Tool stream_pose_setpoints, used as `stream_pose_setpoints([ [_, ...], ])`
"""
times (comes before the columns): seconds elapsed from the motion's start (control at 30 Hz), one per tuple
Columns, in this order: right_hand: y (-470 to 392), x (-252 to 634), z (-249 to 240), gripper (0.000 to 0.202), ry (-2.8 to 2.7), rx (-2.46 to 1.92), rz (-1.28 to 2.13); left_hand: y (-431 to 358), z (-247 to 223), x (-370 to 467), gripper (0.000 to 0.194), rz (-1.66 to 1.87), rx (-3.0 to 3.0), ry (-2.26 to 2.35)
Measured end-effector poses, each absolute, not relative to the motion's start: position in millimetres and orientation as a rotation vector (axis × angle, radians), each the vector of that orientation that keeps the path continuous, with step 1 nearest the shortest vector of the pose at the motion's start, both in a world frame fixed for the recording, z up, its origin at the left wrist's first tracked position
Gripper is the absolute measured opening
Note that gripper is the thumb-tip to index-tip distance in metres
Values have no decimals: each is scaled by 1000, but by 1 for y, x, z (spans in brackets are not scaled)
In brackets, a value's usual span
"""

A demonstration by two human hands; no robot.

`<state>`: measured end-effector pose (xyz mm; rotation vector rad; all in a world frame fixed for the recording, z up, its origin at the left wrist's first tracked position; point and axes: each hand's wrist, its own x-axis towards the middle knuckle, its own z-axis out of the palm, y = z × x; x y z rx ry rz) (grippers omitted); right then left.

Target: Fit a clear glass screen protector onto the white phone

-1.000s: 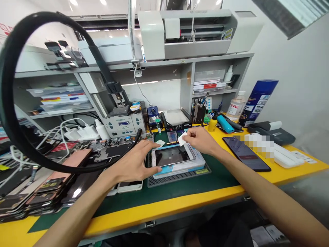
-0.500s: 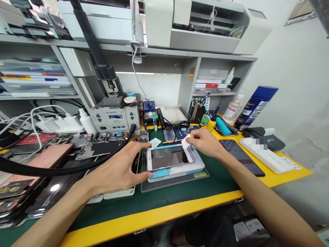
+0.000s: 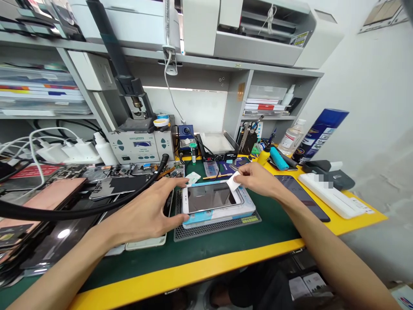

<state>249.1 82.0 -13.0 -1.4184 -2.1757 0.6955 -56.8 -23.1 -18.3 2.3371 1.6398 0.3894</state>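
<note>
A white-framed smartphone (image 3: 211, 199) lies screen up on a flat white and light-blue box (image 3: 222, 214). The box rests on a grey perforated mat (image 3: 206, 230). My left hand (image 3: 155, 206) spans the box's left end, thumb at the front corner and forefinger at the back, steadying it. Between the thumb and bent fingers of my right hand (image 3: 254, 178) is a small white wipe (image 3: 232, 181), its lower edge against the phone's upper right end. Behind the phone lie a crumpled white piece (image 3: 193, 177) and a thin yellow stick (image 3: 214, 176).
Stripped phones and parts (image 3: 58, 215) crowd the left, crossed by a thick black hose (image 3: 97, 213). A hot-air station (image 3: 138, 146) and heating plate (image 3: 217, 146) stand behind. To the right are a dark phone (image 3: 303, 198), a white box (image 3: 332, 196) and a blue spray can (image 3: 319, 133).
The view has shifted slightly. Both hands keep nearly the same pose around the phone, and the wipe remains at its upper right end.
</note>
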Motion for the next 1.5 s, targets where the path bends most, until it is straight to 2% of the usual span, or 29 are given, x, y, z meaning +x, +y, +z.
stream_pose_setpoints([
  [0.47,86,253,-15,27,-2159,-1443,776,-22,-20,-60,77,452,2374,1619],
  [1.5,62,213,-3,40,-2235,-1547,784,-28,-13,-56,79,509,2382,1500],
])
